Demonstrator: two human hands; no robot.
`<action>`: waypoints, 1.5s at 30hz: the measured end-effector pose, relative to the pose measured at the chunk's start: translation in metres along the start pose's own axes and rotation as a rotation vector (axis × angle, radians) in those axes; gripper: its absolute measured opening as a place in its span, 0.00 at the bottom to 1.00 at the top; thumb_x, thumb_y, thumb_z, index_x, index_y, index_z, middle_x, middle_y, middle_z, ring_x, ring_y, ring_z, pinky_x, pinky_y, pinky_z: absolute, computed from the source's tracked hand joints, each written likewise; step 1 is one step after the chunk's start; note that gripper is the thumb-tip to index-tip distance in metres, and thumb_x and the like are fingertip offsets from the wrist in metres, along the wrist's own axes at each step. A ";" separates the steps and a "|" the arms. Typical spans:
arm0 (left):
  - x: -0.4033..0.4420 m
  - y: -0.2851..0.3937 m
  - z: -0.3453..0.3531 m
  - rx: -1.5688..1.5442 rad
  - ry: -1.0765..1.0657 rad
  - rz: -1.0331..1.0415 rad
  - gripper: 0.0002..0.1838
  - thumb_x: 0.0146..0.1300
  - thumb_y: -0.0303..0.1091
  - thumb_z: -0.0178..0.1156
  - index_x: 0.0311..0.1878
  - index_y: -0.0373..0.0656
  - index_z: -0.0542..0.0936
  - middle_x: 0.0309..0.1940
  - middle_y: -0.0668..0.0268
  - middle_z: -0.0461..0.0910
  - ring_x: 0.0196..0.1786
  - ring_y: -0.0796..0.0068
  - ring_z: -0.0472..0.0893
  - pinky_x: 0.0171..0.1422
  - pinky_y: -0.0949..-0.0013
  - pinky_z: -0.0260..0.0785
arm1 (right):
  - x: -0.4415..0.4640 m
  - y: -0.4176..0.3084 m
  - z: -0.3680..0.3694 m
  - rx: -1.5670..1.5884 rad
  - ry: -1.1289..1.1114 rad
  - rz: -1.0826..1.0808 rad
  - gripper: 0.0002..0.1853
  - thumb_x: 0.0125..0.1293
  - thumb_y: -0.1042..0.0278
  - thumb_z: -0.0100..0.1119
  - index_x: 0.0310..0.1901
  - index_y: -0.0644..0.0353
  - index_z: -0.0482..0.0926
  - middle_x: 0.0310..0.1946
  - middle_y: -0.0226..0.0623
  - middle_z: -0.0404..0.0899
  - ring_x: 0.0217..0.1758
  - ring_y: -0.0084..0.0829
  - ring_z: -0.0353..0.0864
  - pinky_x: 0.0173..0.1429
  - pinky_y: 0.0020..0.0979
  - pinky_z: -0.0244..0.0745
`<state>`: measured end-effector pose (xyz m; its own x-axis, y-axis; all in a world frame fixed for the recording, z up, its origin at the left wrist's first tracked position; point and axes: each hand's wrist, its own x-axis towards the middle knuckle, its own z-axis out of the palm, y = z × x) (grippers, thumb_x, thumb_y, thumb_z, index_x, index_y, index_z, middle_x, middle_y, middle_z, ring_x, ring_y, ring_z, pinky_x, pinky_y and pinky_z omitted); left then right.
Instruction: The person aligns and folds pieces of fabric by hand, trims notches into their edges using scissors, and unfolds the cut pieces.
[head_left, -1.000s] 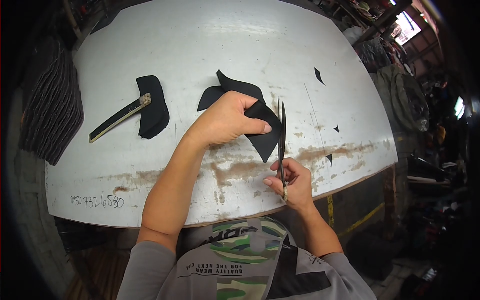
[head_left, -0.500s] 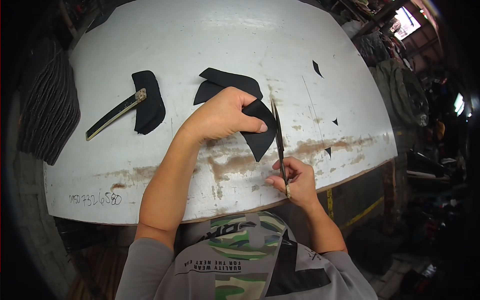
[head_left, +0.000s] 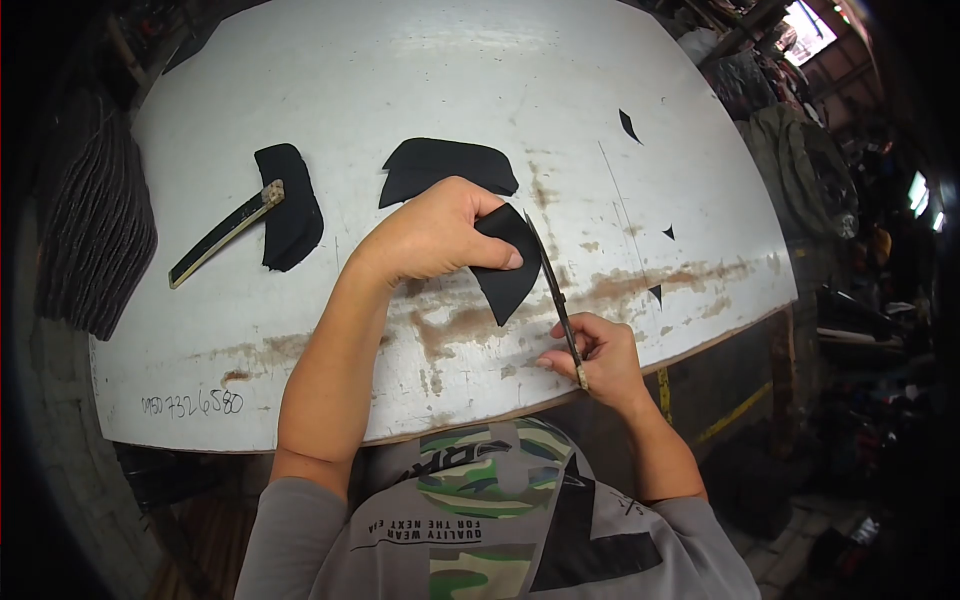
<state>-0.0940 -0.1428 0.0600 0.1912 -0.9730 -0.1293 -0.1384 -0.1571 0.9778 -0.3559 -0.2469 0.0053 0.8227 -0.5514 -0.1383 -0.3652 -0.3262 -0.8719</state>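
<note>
Thumb and fingers of my left hand [head_left: 445, 235] pinch a black fabric piece [head_left: 510, 280] above the white table. My right hand [head_left: 600, 360] is closed round the handles of dark scissors [head_left: 557, 295], whose blades point away from me along the right edge of that piece. Whether the blades touch the fabric is hard to tell. Just beyond my left hand lie more black pieces [head_left: 450, 165], one overlapping another. Farther left, a strip-shaped tool [head_left: 225, 235] rests with its end on a stack of black pieces [head_left: 292, 210].
Small black scraps [head_left: 628, 126] lie on the right part of the white table [head_left: 400, 80]. A pile of dark ribbed material [head_left: 95, 220] stands at the left edge. Beyond the right edge are wrapped bundles [head_left: 800, 170]. Handwritten digits mark the near left corner.
The scissors have tilted so their tips lean left. The held piece has shifted slightly left. The black fabric beyond my left hand, raised and curled before, now lies flatter.
</note>
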 end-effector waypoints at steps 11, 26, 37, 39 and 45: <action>0.008 -0.017 -0.001 -0.097 0.083 -0.029 0.08 0.53 0.27 0.70 0.35 0.34 0.86 0.26 0.71 0.83 0.29 0.85 0.76 0.35 0.76 0.69 | 0.024 -0.003 -0.020 -0.364 0.137 -0.059 0.24 0.45 0.59 0.83 0.37 0.65 0.81 0.20 0.36 0.78 0.23 0.32 0.76 0.31 0.33 0.72; 0.041 -0.072 0.011 -0.308 0.353 -0.063 0.08 0.56 0.27 0.69 0.37 0.34 0.84 0.29 0.70 0.83 0.28 0.85 0.77 0.32 0.77 0.69 | 0.104 -0.010 -0.092 -0.662 0.328 0.008 0.16 0.59 0.66 0.68 0.49 0.58 0.82 0.34 0.45 0.86 0.38 0.43 0.86 0.43 0.39 0.79; 0.044 -0.095 -0.001 -0.546 0.542 0.140 0.09 0.60 0.25 0.67 0.43 0.32 0.84 0.36 0.66 0.85 0.38 0.82 0.81 0.42 0.76 0.75 | 0.168 -0.017 0.035 0.411 -0.014 -0.125 0.12 0.63 0.71 0.67 0.45 0.68 0.80 0.32 0.31 0.82 0.35 0.18 0.79 0.41 0.21 0.75; 0.045 -0.094 -0.004 -0.522 0.537 0.097 0.09 0.60 0.25 0.66 0.43 0.32 0.84 0.36 0.66 0.85 0.38 0.82 0.81 0.43 0.76 0.75 | 0.168 -0.013 0.041 0.473 -0.025 -0.086 0.06 0.65 0.74 0.65 0.42 0.65 0.80 0.30 0.26 0.80 0.31 0.13 0.74 0.36 0.17 0.70; 0.050 -0.094 0.002 -0.558 0.483 0.094 0.08 0.62 0.25 0.65 0.43 0.33 0.84 0.37 0.66 0.85 0.38 0.83 0.81 0.44 0.77 0.74 | 0.165 -0.006 0.044 0.464 -0.016 -0.075 0.05 0.66 0.72 0.65 0.38 0.63 0.80 0.25 0.19 0.77 0.27 0.08 0.67 0.30 0.17 0.60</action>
<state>-0.0730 -0.1774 -0.0383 0.6270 -0.7749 -0.0796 0.3140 0.1578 0.9362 -0.1984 -0.3024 -0.0329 0.8472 -0.5265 -0.0705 -0.0735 0.0152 -0.9972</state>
